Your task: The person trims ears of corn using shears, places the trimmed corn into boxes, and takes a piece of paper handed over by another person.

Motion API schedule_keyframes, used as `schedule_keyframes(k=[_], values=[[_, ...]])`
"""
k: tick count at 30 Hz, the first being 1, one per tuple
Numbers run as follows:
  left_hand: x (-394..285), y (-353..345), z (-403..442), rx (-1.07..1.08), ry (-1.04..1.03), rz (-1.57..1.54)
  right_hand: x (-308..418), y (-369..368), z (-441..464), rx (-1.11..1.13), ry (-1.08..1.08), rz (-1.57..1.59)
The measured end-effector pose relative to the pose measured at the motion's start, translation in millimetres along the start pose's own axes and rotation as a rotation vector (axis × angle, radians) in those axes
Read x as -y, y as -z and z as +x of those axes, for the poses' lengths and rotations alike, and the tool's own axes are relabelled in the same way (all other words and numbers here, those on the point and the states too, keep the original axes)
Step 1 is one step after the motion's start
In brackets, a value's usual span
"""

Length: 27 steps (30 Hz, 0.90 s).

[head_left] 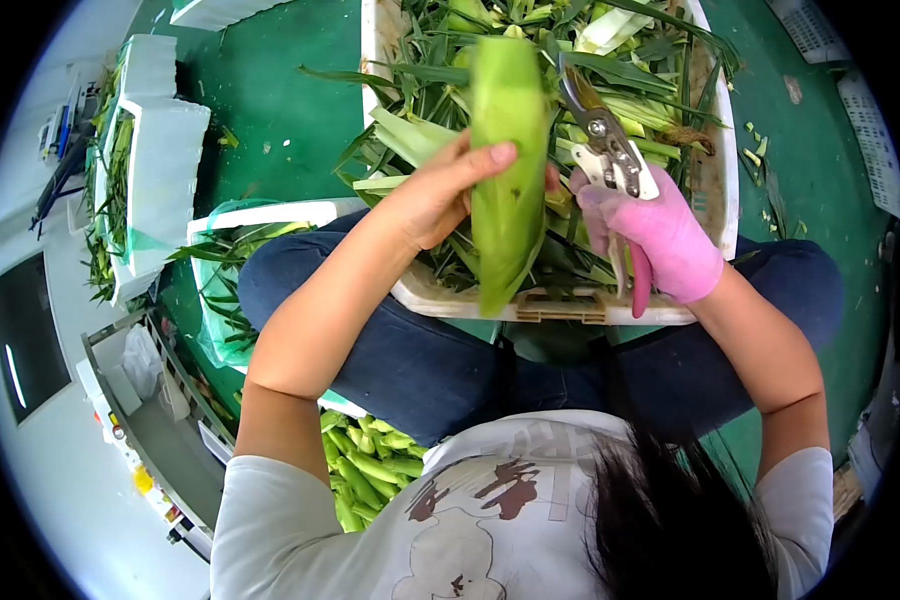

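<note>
My left hand (440, 190), bare, is closed around an ear of corn (508, 170) in its green husk. The ear stands lengthwise in front of me, a little blurred, its tapered end toward my lap. In my right hand (665, 235), which wears a pink glove, is a pair of pruning shears (610, 145) with white and pink handles. The shears' blades point away from me, just right of the ear and apart from it. Below both hands lies a white crate (715, 130) heaped with green husks and leaves (425, 85).
At my left stands a white box with green netting (215, 285) and leaves. Husked green ears (370, 465) lie piled beside my left hip. Foam boxes (165, 150) stand further left, near a grey cart (175, 430). Leaf scraps (755, 155) litter the green floor (280, 100).
</note>
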<state>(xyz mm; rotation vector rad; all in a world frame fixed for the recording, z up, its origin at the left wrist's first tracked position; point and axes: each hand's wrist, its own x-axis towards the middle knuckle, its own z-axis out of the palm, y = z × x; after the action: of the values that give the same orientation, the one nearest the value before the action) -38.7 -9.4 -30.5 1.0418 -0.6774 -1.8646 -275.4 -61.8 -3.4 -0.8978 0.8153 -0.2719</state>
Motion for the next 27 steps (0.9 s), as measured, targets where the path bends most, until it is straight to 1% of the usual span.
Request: schedule_keyframes(k=[1,2,3,5,7,9,10,11,12,13,14,15,17,18,19,21,24,27], values=[[-1,2,0,-0.024,-0.067,-0.02,2,1,0,0.018,0.004,0.002],[-6,7,-2,-0.075,-0.091,0.062,3,-1,-2,0.036,-0.02,0.027],[-15,13,-3,-0.14,-0.117,0.051,0,-4,-5,0.022,-0.043,0.08],[-31,15,-9,-0.381,-0.219,-0.162,-6,-11,-12,-0.002,-0.089,0.182],[-37,40,-11,-0.477,-0.304,-0.341,-9,-12,-15,0.062,-0.127,0.229],[-36,48,-12,-0.598,-0.491,-0.374,-9,-15,-17,0.123,-0.162,0.277],[-35,47,-12,-0.649,-0.537,-0.377,-3,-22,-20,0.147,-0.201,0.212],[-33,44,-12,-0.697,-0.583,-0.379,-9,-28,-20,0.175,-0.174,0.159],[-31,41,-11,-0.744,-0.627,-0.382,-11,-32,-19,0.22,-0.193,0.105],[-27,40,-10,-0.751,-0.66,-0.365,-13,-37,-18,0.263,-0.211,0.053],[-25,36,-12,-0.706,-0.654,-0.335,-13,-43,-15,0.26,-0.271,0.025],[-21,29,-15,-0.659,-0.646,-0.307,-12,-48,-10,0.222,-0.257,-0.008],[-3,10,-15,-0.69,-0.693,-0.247,-11,-51,2,0.144,-0.227,-0.08],[7,-3,-18,-0.711,-0.674,-0.231,-19,-48,10,0.124,-0.133,0.012],[17,-10,-19,-0.733,-0.645,-0.246,-26,-42,22,0.092,-0.078,0.133],[22,-16,-17,-0.771,-0.692,-0.32,-35,-39,42,0.03,-0.003,0.042],[24,-6,-23,-0.749,-0.751,-0.3,-44,-38,56,-0.001,0.126,-0.221],[22,-4,-27,-0.745,-0.708,-0.473,-46,-37,47,0.03,0.062,-0.185]])
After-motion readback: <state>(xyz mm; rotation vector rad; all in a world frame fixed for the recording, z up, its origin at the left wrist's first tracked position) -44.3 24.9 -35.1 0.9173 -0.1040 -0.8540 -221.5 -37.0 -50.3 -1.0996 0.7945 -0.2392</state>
